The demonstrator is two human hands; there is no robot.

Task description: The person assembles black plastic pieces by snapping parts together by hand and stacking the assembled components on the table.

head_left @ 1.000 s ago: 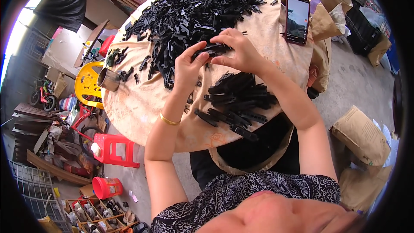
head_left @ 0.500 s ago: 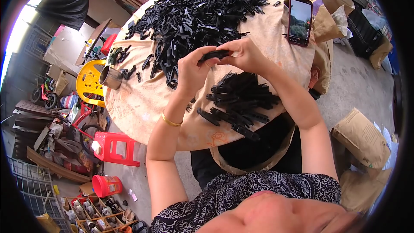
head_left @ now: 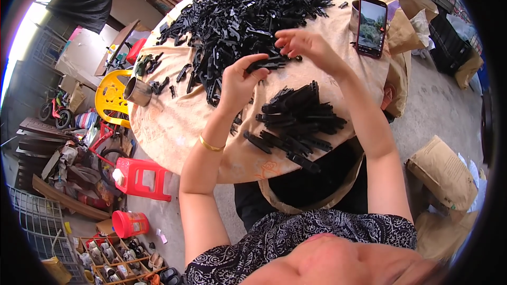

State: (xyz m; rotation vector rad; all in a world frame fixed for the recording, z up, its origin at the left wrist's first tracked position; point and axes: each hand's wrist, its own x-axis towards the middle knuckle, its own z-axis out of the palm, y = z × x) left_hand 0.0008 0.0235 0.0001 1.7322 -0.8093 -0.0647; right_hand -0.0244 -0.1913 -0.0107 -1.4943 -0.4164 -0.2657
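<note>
Between the thumb and fingers of my left hand (head_left: 235, 83) is a narrow black plastic piece (head_left: 260, 64), shaped like a long clip; its exact kind is unclear. My right hand (head_left: 314, 51) hovers to the right of it, fingers apart and nothing held. Beyond both hands, a large heap of similar black pieces (head_left: 232, 16) covers the far part of the round table (head_left: 174, 142), which has a peach cloth. A smaller stack of black pieces (head_left: 301, 111) lies nearer me, between my forearms.
A phone (head_left: 372, 27) leans on a metal cup at the table's right. Another metal cup (head_left: 138, 92) lies tipped at the left edge, by a yellow chair (head_left: 111, 95). An open bag (head_left: 274, 200) sits at my lap. A red stool (head_left: 145, 180) stands on the floor.
My right hand has let go of the black piece and moved up and right, its fingers opening. The left hand keeps the piece.
</note>
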